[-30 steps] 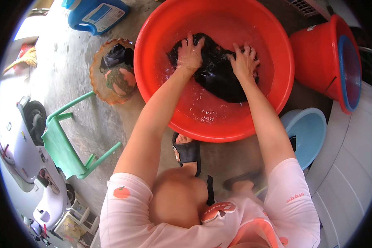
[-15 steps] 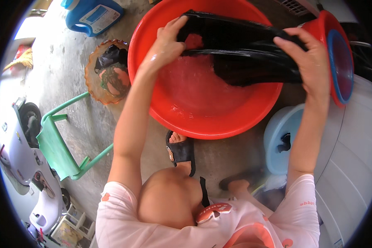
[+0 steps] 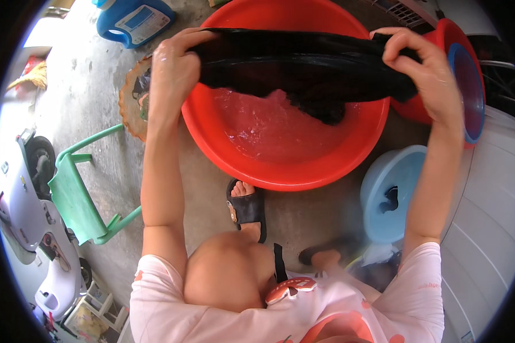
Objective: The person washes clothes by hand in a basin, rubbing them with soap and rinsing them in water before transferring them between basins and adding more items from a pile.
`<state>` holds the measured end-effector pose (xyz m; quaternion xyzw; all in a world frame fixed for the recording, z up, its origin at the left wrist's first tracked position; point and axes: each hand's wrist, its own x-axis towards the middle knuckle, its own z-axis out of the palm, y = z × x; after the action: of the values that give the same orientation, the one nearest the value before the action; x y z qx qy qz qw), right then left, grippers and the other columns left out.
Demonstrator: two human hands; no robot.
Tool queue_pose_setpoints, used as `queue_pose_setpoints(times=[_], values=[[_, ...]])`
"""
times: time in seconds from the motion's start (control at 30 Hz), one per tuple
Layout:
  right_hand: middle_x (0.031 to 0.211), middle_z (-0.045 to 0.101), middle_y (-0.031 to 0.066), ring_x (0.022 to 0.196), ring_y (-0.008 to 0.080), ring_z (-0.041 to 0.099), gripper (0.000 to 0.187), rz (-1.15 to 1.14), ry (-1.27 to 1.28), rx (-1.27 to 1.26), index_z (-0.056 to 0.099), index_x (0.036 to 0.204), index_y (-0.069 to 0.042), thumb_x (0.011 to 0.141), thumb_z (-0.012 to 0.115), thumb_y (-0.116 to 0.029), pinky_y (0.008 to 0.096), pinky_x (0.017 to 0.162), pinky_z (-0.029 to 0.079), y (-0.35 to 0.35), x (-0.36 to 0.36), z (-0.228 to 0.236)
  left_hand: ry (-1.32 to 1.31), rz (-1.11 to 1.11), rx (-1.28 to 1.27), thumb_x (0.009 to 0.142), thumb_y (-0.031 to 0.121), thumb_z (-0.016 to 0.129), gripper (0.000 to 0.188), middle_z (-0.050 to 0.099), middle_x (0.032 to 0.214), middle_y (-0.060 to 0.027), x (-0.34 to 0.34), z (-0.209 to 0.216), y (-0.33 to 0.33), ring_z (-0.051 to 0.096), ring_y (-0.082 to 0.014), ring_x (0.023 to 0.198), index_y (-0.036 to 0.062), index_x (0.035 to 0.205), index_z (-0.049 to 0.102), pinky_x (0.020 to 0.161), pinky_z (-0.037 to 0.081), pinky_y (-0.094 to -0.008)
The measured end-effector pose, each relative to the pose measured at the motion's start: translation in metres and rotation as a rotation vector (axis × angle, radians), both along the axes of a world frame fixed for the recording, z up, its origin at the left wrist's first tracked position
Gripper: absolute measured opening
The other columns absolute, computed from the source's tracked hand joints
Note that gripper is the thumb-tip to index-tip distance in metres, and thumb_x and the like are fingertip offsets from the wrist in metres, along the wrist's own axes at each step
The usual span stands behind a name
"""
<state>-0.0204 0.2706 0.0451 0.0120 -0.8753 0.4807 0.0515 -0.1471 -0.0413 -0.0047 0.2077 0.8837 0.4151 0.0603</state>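
The left hand [image 3: 176, 71] and the right hand [image 3: 432, 74] each clutch one end of a wet black cloth [image 3: 294, 63], closed around it and holding it stretched wide above a red basin [image 3: 286, 178] of water [image 3: 257, 128], a loose fold [image 3: 324, 110] hanging below. Near the basin at right stands a pale blue tub [image 3: 376, 208] with a dark item [image 3: 390, 199] inside; a green stool [image 3: 74, 197] and a blue jug [image 3: 110, 22] are on the concrete floor [image 3: 205, 180] at left
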Motion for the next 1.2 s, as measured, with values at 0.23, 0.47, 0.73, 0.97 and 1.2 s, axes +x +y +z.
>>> queue_pose_setpoints(times=[0.23,0.47,0.73,0.97,1.2], values=[[0.138,0.041,0.0160,0.120,0.0363,0.046,0.058,-0.325,-0.297,0.649,0.052,0.127,-0.013,0.073,0.053,0.006,0.0426,0.099,0.041,-0.001,-0.012,-0.149,0.133,-0.128,-0.263,0.067,-0.001,0.048,0.043,0.062,0.110,-0.0184,-0.012,-0.041,0.032,0.056,-0.0369,0.105,-0.0001,0.107,0.064,0.091,0.045,-0.0360],[0.145,0.022,0.0218,0.124,0.0431,0.037,0.082,-0.422,-0.487,0.658,0.026,0.142,-0.014,0.070,0.065,-0.003,0.0478,0.096,0.043,-0.030,-0.024,-0.259,0.451,-0.399,-0.686,0.068,0.023,0.068,0.085,0.030,0.138,-0.0258,0.037,-0.196,0.131,0.028,-0.0421,0.128,0.0196,0.143,0.028,0.097,0.032,-0.0594],[0.133,0.036,0.0180,0.123,0.0364,0.039,0.066,-0.508,-0.573,0.613,0.045,0.132,-0.021,0.071,0.068,-0.025,0.0434,0.096,0.042,-0.002,-0.021,-0.264,0.376,-0.382,-0.742,0.073,0.009,0.059,0.069,0.032,0.135,-0.0188,-0.004,-0.235,0.123,0.041,-0.0417,0.117,0.0286,0.136,0.041,0.086,0.046,-0.0521],[0.130,0.047,0.0166,0.120,0.0325,0.046,0.058,-0.464,-0.443,0.286,0.052,0.129,-0.018,0.073,0.069,-0.024,0.0360,0.099,0.040,0.020,-0.035,-0.279,0.267,-0.262,-0.685,0.070,0.005,0.058,0.065,0.055,0.103,-0.0142,-0.028,-0.160,0.103,0.056,-0.0337,0.098,0.0240,0.131,0.045,0.075,0.052,-0.0439],[0.095,0.063,0.0137,0.091,0.0294,0.059,0.023,-0.898,0.064,-0.094,0.068,0.100,-0.006,0.078,0.063,-0.012,0.0341,0.082,0.045,-0.010,-0.013,-0.200,0.620,-0.274,-0.422,0.068,-0.001,0.054,0.057,0.057,0.086,-0.0057,0.024,-0.007,0.077,0.058,-0.0266,0.084,0.0201,0.121,0.055,0.065,0.050,-0.0386]])
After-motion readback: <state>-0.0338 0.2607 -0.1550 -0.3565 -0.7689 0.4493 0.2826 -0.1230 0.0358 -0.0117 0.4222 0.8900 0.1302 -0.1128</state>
